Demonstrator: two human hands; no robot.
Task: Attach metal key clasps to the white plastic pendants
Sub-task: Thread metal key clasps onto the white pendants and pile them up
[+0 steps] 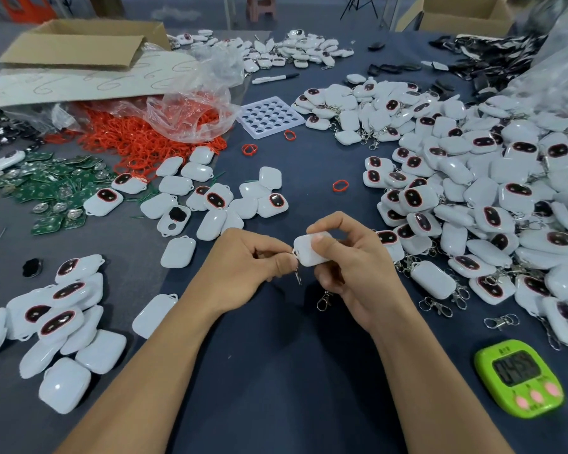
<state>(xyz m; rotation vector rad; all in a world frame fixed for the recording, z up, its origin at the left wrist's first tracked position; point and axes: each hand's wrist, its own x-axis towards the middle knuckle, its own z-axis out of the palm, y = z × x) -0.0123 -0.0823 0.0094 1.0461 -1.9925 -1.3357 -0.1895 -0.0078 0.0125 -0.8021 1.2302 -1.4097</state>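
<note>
My right hand point(351, 260) grips a white plastic pendant point(309, 252) between thumb and fingers, above the dark table. My left hand point(250, 263) pinches a metal key clasp point(297, 275) at the pendant's left corner loop; the clasp's hook hangs below my fingertips. A second clasp point(323, 301) dangles below my right hand. Loose clasps point(435, 306) lie on the cloth to the right. A large heap of pendants point(473, 191) fills the right side, several with clasps on them. More pendants without clasps point(210, 198) lie ahead and a group point(59, 316) at the left.
A green timer point(520, 376) sits near the front right. Red rubber rings point(145, 139) spill from a plastic bag, beside green circuit boards point(53, 188). A white tray with round holes point(269, 117), a marker point(274, 78) and a cardboard box point(79, 44) lie farther back.
</note>
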